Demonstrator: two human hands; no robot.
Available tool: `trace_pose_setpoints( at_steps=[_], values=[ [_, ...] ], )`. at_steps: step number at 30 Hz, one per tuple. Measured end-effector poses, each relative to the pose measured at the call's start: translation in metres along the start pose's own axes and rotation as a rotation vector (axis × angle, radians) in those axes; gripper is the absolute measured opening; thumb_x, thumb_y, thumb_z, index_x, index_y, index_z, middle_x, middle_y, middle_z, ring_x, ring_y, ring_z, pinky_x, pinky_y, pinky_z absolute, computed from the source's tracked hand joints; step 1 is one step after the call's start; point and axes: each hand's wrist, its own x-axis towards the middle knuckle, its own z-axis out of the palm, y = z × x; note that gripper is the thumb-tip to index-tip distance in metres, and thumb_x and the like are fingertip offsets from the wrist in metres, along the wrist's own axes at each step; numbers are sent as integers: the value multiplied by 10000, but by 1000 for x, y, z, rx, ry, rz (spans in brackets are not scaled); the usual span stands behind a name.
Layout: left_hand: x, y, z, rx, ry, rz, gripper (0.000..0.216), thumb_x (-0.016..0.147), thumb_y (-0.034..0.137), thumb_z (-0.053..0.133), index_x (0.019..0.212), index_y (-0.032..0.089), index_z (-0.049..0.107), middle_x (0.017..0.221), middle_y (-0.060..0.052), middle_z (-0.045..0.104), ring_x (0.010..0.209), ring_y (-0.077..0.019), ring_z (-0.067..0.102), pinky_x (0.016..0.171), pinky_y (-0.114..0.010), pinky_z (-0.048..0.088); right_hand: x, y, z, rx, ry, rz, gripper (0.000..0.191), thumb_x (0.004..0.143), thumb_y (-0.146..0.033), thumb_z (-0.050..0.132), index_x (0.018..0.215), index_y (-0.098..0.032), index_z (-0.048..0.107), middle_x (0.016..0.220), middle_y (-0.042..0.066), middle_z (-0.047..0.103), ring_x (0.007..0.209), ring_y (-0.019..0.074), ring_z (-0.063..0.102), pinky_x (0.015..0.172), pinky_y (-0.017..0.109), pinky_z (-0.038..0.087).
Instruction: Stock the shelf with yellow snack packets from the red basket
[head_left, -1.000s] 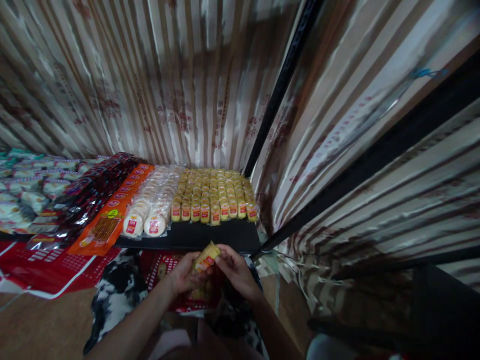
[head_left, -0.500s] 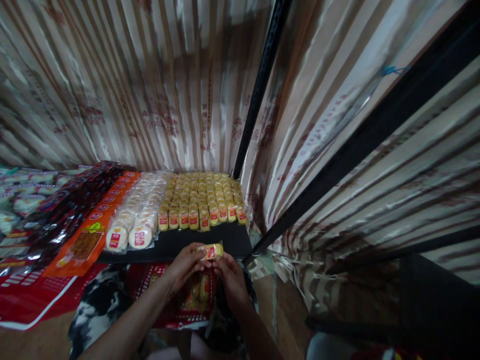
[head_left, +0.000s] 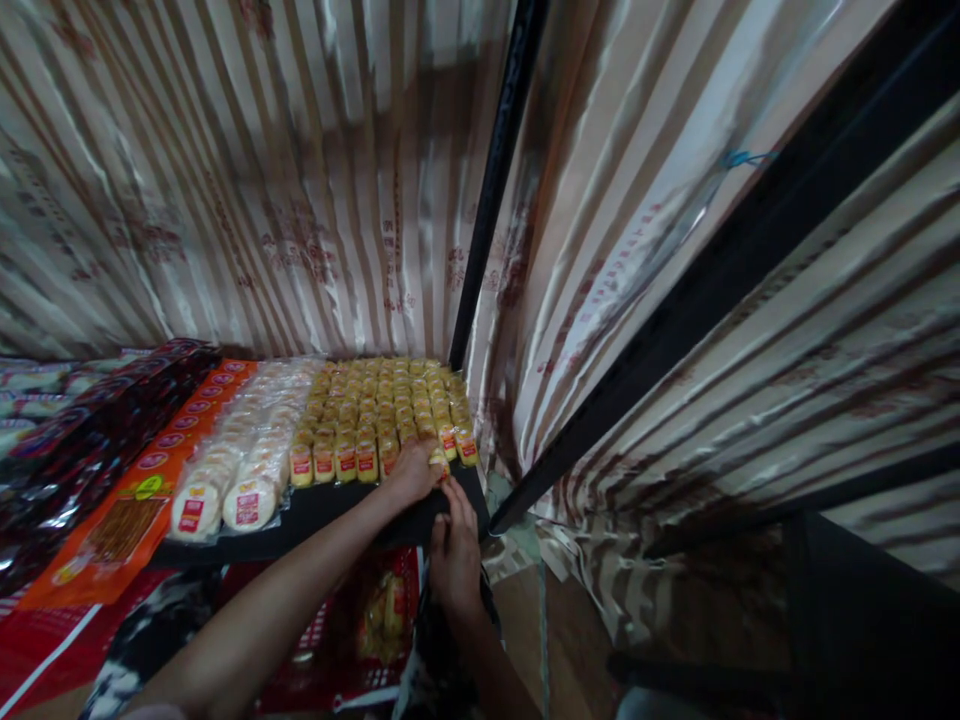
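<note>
My left hand [head_left: 411,472] reaches to the front of the rows of small yellow wrapped snacks [head_left: 366,455], which have red and white labels. Its fingers are closed on one snack packet [head_left: 439,462], held at the front edge of the rows towards the right. Just below it is my right hand [head_left: 456,550], fingers stretched out and thumb apart, the fingertips at the lower end of that packet. The rows stand on a black shelf [head_left: 330,510]. My left hand hides part of the front row.
Left of the rows lie round white wrapped crackers [head_left: 247,505], an orange snack bag [head_left: 124,520] and dark shiny packets [head_left: 82,450]. Below the shelf, a red basket [head_left: 412,590] holds more yellow packets. A black post [head_left: 495,190] and striped sheeting [head_left: 337,180] stand behind.
Both hands have moved from in front of the shelf forward to the rows, the left bringing the snack packet. The right hand has loosened from it and its fingers have straightened. The view has shifted slightly.
</note>
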Motion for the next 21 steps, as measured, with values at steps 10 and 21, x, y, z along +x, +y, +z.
trace_pose_setpoints(
  at_steps=[10, 21],
  values=[
    [26, 1, 20, 45, 39, 59, 407, 768, 133, 504, 1174, 155, 508, 1136, -98, 564, 1035, -191, 543, 914, -284, 405, 22, 25, 19, -87, 43, -22, 473, 831, -162, 297, 1282, -106, 429, 1320, 149, 450, 1248, 222, 370, 986, 449, 358],
    [8, -4, 38, 26, 201, 85, 258, 846, 118, 383, 1084, 184, 459, 1073, -71, 428, 895, -146, 527, 773, -256, 458, 29, 32, 22, -138, 54, -34, 498, 793, -114, 306, 1266, -132, 460, 1285, 140, 454, 1214, 234, 376, 973, 444, 374]
  ],
)
